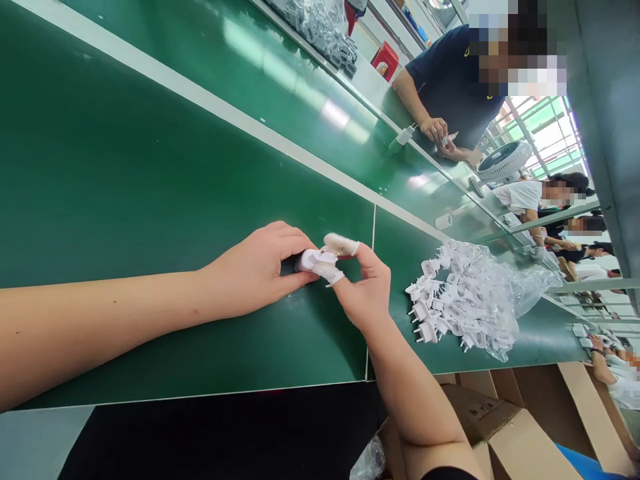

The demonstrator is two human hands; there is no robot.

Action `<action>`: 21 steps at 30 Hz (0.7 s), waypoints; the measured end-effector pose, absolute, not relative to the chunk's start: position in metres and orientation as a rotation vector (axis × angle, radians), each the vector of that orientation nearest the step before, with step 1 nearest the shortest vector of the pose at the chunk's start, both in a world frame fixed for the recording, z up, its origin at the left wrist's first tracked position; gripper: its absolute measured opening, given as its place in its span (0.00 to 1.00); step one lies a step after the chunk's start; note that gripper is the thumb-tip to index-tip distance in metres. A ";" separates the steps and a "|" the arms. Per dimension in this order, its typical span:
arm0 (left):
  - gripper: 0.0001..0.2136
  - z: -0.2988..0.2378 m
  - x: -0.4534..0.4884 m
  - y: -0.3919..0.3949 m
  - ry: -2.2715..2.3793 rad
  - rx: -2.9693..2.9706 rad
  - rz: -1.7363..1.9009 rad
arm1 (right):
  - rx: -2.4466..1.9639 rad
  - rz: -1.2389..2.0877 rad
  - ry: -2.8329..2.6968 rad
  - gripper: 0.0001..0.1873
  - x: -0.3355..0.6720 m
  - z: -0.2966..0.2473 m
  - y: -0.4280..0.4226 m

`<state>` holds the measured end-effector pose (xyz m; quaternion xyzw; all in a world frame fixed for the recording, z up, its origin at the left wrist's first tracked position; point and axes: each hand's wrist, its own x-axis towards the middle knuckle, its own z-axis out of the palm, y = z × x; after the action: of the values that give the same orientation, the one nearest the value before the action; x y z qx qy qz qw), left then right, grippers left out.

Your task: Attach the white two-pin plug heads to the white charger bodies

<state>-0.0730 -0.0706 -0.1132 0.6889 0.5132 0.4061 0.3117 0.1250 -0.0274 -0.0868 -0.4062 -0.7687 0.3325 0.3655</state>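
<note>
My left hand (273, 270) is closed around a small piece, dark on the side that shows between its fingers. At its fingertips sits a white plug part (311, 260), seemingly against that piece. My right hand (367, 280) pinches the other end of the white part between thumb and forefinger, both wearing white finger cots. Metal glints near the forefinger tip; its exact shape is too small to tell. Right of my hands, a heap of white plug parts (450, 300) with pins spills from a clear plastic bag (510, 280) on the green table (150, 167).
Across the table a person in a dark shirt (450, 73) handles a small white piece. A white charger (404, 137) and a white block (443, 221) lie on the conveyor side. A fan (505, 161) stands beyond. Cardboard boxes (505, 433) are below the table's edge at right.
</note>
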 end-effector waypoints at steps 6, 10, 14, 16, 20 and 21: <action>0.24 -0.105 -0.076 -0.077 1.300 1.392 1.081 | -0.940 1.330 -1.829 0.35 0.128 -0.096 -0.013; 0.29 -0.098 -0.076 -0.082 1.167 1.162 1.115 | -0.903 1.336 -1.811 0.32 0.129 -0.094 -0.015; 0.30 -0.097 -0.076 -0.084 1.148 1.143 1.095 | -0.929 1.291 -1.828 0.32 0.130 -0.092 -0.020; 0.30 -0.097 -0.077 -0.084 1.151 1.130 1.095 | -0.930 1.293 -1.833 0.32 0.130 -0.092 -0.020; 0.29 -0.097 -0.077 -0.084 1.118 1.089 1.099 | -0.949 1.319 -1.834 0.32 0.131 -0.091 -0.019; 0.29 -0.098 -0.077 -0.084 1.117 1.086 1.096 | -0.951 1.327 -1.837 0.32 0.132 -0.091 -0.019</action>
<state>-0.0773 -0.0841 -0.0976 0.4645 0.4778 0.4688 0.5799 0.1315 -0.0187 -0.0913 -0.3644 -0.7042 0.5088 0.3354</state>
